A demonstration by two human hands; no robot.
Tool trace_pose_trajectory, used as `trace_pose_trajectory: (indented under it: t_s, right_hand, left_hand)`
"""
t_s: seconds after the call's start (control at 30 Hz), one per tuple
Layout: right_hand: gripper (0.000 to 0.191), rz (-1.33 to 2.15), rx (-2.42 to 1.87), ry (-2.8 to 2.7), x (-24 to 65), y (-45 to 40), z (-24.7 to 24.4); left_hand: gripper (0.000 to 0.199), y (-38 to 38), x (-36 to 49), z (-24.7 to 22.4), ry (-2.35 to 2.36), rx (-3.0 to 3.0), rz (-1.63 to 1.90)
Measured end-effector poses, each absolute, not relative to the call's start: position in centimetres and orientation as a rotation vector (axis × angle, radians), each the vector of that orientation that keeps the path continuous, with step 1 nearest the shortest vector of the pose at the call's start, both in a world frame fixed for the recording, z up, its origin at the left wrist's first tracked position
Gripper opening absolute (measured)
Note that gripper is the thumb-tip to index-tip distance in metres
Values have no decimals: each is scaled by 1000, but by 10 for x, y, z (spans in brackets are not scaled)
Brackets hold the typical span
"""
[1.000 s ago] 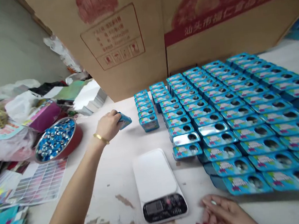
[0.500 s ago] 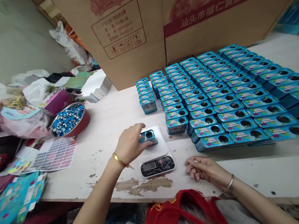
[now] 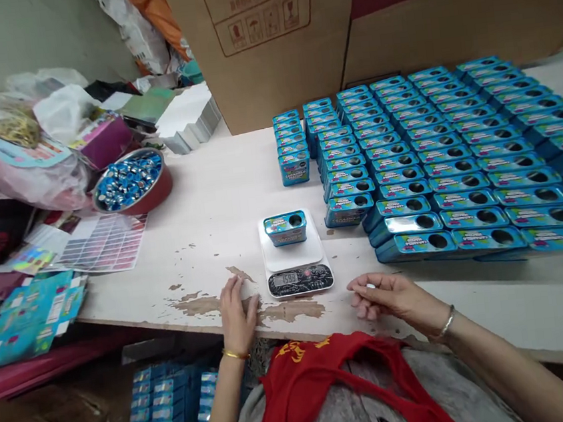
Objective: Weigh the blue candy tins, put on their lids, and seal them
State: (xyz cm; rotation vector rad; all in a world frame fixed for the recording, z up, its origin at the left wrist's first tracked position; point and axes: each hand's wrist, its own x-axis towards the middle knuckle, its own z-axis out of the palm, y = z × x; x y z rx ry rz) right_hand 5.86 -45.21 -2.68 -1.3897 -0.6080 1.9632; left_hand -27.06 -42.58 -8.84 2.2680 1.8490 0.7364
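On the table (image 3: 195,206), left hand (image 3: 238,316) lies open while right hand (image 3: 396,298) pinches something indistinct (image 3: 370,286).

Packing workshop: rows of blue tins (image 3: 457,163), scale (image 3: 293,253), big carton (image 3: 286,63).

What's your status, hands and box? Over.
Left hand open, off scale. Right hand curled, grip unclear. Blue box on scale, untouched. Box rows stand to the right.

汕头市 plus umbrella and glass signs (image 3: 255,28) on carton (image 3: 272,81), CARAMELO on blue tins (image 3: 295,170), blurred digits on scale (image 3: 294,257)
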Motion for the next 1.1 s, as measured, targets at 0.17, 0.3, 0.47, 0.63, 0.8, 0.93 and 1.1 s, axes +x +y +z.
trace_pose_trajectory:
  t_s: [0.17,0.3,0.47,0.63,0.8,0.93,1.1]
  right_hand:
    - [44,1626,-1401,-1121,48,-414,14]
    - [38,1334,-1396,-1360,32,-377,42]
    - [25,1207,-1368,-1474,11,-344,53]
    - [18,1397,-1236,-1208,8,-337,56]
    - [31,1825,-1152,-656,4,-367,34]
    - [28,1978,-1102,-155,-6,-389,0]
    - [23,1913,-965,89,-10,-388,-12]
  left_hand:
    - [33,-437,-261,-93,1904,2308,783]
    - [31,-434,-262,-92,1914,2296,817]
    - [30,-436,-262,-93,1913,2257,852]
    - [36,-437,-261,-86,1891,2168,880]
    - [82,-390,-244,-57,1655,2027,1006]
    - [92,-325,-211,-38,1270,2076,963]
    - [40,-297,-181,-11,896,2339,764]
